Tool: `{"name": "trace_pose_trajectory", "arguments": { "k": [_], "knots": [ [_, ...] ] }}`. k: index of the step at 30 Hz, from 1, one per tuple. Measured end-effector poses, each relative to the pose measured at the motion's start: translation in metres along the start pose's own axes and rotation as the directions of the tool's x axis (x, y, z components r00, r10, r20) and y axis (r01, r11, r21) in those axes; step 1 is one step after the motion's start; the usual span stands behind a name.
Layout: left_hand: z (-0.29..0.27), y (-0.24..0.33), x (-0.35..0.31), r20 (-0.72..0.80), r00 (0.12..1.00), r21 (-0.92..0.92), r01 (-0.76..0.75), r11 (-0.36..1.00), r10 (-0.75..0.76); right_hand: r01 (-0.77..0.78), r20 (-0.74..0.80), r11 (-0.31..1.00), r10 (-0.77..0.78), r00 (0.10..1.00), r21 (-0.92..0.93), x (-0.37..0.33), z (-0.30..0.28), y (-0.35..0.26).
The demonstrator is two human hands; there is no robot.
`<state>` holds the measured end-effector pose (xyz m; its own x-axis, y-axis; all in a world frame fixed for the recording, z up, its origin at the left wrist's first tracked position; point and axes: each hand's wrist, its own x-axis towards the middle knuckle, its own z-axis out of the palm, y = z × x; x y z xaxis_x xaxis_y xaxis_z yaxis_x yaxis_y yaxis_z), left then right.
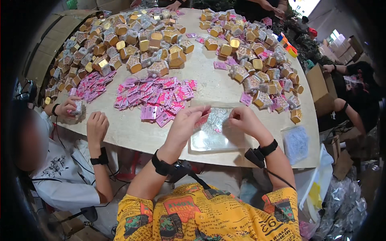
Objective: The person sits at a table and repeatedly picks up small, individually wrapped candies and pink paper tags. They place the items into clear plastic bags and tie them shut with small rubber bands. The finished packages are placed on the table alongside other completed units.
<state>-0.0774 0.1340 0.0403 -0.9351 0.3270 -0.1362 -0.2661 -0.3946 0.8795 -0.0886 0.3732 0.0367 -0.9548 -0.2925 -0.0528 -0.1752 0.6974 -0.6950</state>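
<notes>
Pink card [202,121] held over clear tray [209,141]

The left hand [185,123] reaches forward, thumb and fingers pinching the card; the right hand [250,123] faces it, fingers curled narrow, and I cannot tell whether it holds anything. The card is small, flat and reddish pink with paler marks, partly hidden by the hand, above the worktop [209,88] near the tray's left edge

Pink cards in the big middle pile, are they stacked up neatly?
No, the pink cards lie in a loose heap on the table, overlapping at different angles.
</notes>
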Motion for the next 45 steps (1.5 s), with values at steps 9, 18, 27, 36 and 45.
{"name": "trace_pose_trajectory", "arguments": {
  "k": [9, 18, 27, 36, 45],
  "knots": [
    [0.015, -0.027, 0.019, 0.124, 0.977, 0.113, 0.16, 0.981, -0.174, 0.019, -0.148, 0.908, 0.048, 0.988, 0.419, -0.02, 0.013, -0.012],
    [0.01, -0.033, 0.019, 0.275, 0.96, 0.475, -0.19, 0.859, 0.06, -0.074, -0.019, 0.771, 0.112, 0.994, 0.633, -0.015, 0.017, -0.02],
    [0.033, 0.006, 0.002, 0.29, 0.948, 0.797, -0.315, 0.515, 0.131, -0.15, 0.086, 0.554, 0.139, 0.986, 0.819, -0.018, 0.02, -0.02],
    [0.038, 0.015, 0.001, 0.365, 0.917, 0.815, -0.398, 0.422, 0.162, -0.208, 0.172, 0.397, 0.124, 0.977, 0.894, -0.021, 0.023, -0.013],
    [0.038, 0.012, -0.001, 0.235, 0.949, 0.833, -0.308, 0.459, 0.209, -0.149, 0.101, 0.29, 0.174, 0.98, 0.945, -0.033, 0.02, -0.017]
  ]
}}
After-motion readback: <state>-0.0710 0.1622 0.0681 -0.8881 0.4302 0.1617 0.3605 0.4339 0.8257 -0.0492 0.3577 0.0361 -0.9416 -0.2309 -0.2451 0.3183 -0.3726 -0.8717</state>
